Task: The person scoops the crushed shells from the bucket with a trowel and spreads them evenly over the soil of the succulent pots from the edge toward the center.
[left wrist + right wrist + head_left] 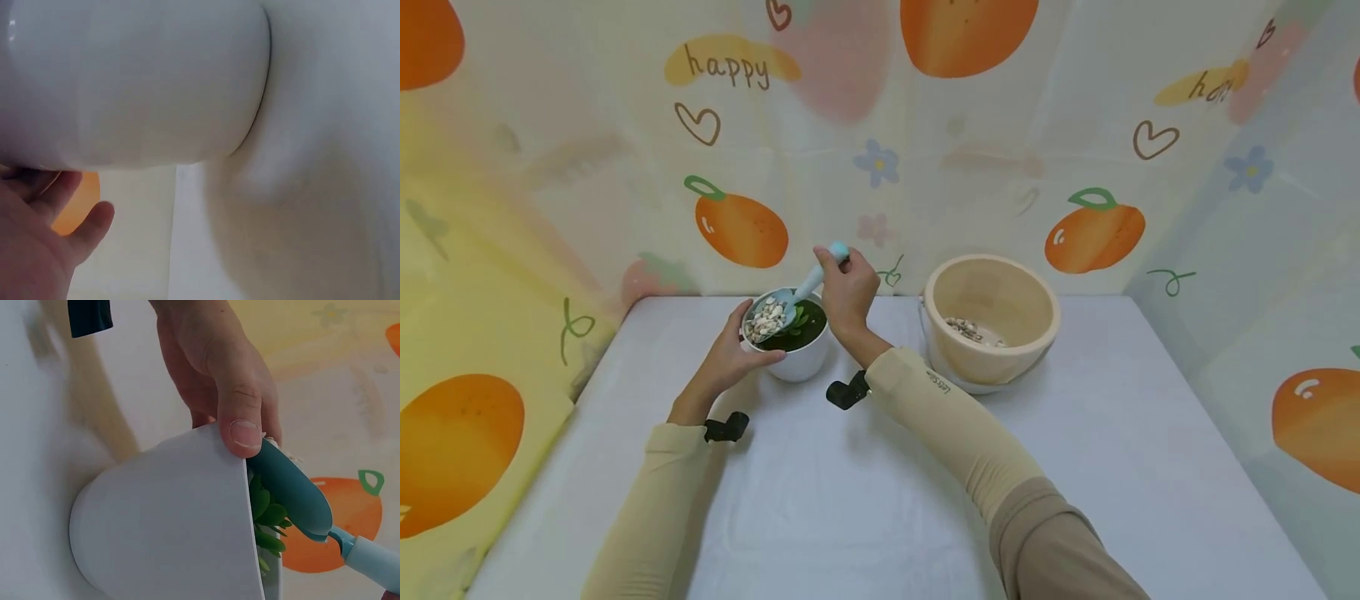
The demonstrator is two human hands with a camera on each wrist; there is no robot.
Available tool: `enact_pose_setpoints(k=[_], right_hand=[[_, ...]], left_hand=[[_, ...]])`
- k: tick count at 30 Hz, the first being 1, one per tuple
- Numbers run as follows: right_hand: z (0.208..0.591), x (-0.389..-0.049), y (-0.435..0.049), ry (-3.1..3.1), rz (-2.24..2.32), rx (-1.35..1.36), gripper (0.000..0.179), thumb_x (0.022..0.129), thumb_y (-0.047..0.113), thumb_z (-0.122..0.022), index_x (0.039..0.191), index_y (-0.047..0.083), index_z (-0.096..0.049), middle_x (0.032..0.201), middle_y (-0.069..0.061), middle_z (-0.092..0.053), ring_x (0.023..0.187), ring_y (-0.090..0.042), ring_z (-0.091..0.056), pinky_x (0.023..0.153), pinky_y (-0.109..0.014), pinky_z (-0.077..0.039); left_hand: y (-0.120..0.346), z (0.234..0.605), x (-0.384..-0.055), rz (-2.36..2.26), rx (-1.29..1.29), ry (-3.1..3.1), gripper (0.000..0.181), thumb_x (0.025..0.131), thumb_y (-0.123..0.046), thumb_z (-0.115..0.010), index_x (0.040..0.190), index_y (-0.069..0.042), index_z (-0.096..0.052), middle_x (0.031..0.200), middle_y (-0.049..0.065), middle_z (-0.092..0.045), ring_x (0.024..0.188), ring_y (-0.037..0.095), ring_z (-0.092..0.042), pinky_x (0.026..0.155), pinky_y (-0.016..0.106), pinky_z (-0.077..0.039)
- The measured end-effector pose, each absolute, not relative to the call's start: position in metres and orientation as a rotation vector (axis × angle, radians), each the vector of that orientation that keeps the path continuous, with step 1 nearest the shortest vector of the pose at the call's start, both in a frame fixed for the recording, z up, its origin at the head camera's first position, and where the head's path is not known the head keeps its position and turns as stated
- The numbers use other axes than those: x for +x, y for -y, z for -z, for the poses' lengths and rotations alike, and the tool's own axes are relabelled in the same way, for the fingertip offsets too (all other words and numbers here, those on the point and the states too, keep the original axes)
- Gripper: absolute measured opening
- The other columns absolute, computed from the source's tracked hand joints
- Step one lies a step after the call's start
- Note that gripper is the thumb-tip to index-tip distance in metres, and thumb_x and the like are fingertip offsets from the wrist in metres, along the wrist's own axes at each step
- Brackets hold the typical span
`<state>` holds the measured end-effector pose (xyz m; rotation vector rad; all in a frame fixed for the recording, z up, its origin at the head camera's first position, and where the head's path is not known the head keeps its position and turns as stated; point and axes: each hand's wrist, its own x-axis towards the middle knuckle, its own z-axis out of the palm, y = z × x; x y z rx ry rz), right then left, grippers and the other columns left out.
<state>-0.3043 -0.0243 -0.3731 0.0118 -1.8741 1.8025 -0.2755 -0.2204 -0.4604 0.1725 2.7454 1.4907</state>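
Note:
A white flower pot [799, 364] stands on the table, with dark soil and a small green succulent [269, 512] inside. My left hand [730, 357] holds the pot at its left side, the thumb at the near rim. In the right wrist view, the left thumb [245, 434] overlaps the rim. My right hand [852, 293] grips the light-blue handle of a small trowel [810, 282]. Its blue-green scoop [294, 487] is over the pot's left part, tilted down, carrying pale pebbles [766, 320]. Whether the scoop touches the soil I cannot tell.
To the right stands a beige bucket [992, 292] with more pebbles [966, 329] at its bottom. A white cloth covers the table [850, 500]. Behind it hangs a printed curtain [970, 208] with orange fruit pictures, continuing along both sides.

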Motion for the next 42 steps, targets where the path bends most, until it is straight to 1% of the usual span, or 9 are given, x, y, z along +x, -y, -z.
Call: enact_pose_setpoints(k=[7,10,15,19,22,26,31,38,42], right_hand=[[0.372,-0.306,0.024,1.867,-1.781,0.028,0.031,0.088,0.023,-0.073,0.070,0.004,-0.057,0.053,0.004,-0.037,0.052,-0.008,-0.037,0.052,-0.020,-0.029],[0.372,-0.306,0.024,1.864,-1.795,0.043,0.031,0.088,0.022,-0.073,0.070,0.005,-0.056,0.053,0.004,-0.035,0.052,-0.009,-0.034,0.051,-0.021,-0.027],[0.371,-0.303,0.024,1.859,-1.830,0.059,0.032,0.088,0.022,-0.073,0.068,0.006,-0.053,0.054,0.003,-0.034,0.051,-0.009,-0.033,0.048,-0.020,-0.026],[0.371,-0.303,0.025,1.852,-1.821,0.062,0.032,0.088,0.021,-0.073,0.068,0.006,-0.053,0.054,0.003,-0.034,0.051,-0.010,-0.033,0.048,-0.020,-0.025],[0.371,-0.303,0.026,1.855,-1.814,0.071,0.031,0.088,0.022,-0.073,0.069,0.006,-0.055,0.054,0.003,-0.034,0.051,-0.009,-0.033,0.048,-0.020,-0.026],[0.371,-0.304,0.025,1.847,-1.810,0.086,0.031,0.088,0.023,-0.073,0.069,0.006,-0.055,0.054,0.003,-0.033,0.050,-0.010,-0.032,0.048,-0.021,-0.025],[0.370,-0.304,0.024,1.848,-1.802,0.092,0.033,0.088,0.025,-0.073,0.069,0.007,-0.054,0.053,0.004,-0.031,0.048,-0.010,-0.030,0.047,-0.021,-0.024],[0.370,-0.305,0.022,1.859,-1.780,0.065,0.033,0.088,0.026,-0.073,0.068,0.007,-0.054,0.053,0.004,-0.034,0.050,-0.009,-0.032,0.048,-0.020,-0.025],[0.370,-0.304,0.022,1.857,-1.784,0.068,0.032,0.088,0.025,-0.073,0.069,0.007,-0.055,0.053,0.004,-0.035,0.050,-0.009,-0.033,0.048,-0.021,-0.026]], left_hand=[[0.211,0.464,-0.269,-1.520,0.133,-2.816,0.113,0.074,-0.038,-0.084,0.154,-0.004,-0.013,0.156,0.021,-0.027,0.144,0.038,-0.026,0.116,0.063,-0.022],[0.211,0.462,-0.267,-1.496,0.140,-2.818,0.112,0.074,-0.036,-0.083,0.154,-0.002,-0.012,0.156,0.023,-0.025,0.144,0.040,-0.025,0.116,0.063,-0.021],[0.218,0.459,-0.270,-1.451,0.187,-2.755,0.114,0.077,-0.030,-0.081,0.156,-0.006,-0.004,0.160,0.023,-0.017,0.144,0.045,-0.024,0.115,0.062,-0.024],[0.220,0.460,-0.272,-1.489,0.227,-2.710,0.114,0.076,-0.028,-0.082,0.157,-0.009,-0.003,0.158,0.023,-0.022,0.140,0.045,-0.031,0.112,0.062,-0.028],[0.219,0.462,-0.272,-1.515,0.206,-2.716,0.114,0.075,-0.029,-0.083,0.157,-0.010,-0.006,0.158,0.021,-0.024,0.141,0.043,-0.030,0.113,0.062,-0.027],[0.213,0.465,-0.270,-1.506,0.166,-2.771,0.114,0.074,-0.036,-0.084,0.156,-0.009,-0.010,0.156,0.021,-0.026,0.142,0.040,-0.027,0.114,0.063,-0.024],[0.205,0.461,-0.265,-1.449,0.131,-2.833,0.114,0.073,-0.043,-0.084,0.154,-0.005,-0.013,0.153,0.022,-0.029,0.140,0.039,-0.030,0.114,0.062,-0.026],[0.215,0.455,-0.269,-1.393,0.197,-2.769,0.118,0.074,-0.037,-0.083,0.156,-0.005,-0.005,0.159,0.025,-0.017,0.146,0.043,-0.020,0.116,0.064,-0.019],[0.218,0.457,-0.273,-1.434,0.236,-2.721,0.118,0.075,-0.034,-0.083,0.157,-0.008,-0.001,0.161,0.022,-0.016,0.147,0.041,-0.019,0.117,0.063,-0.018]])
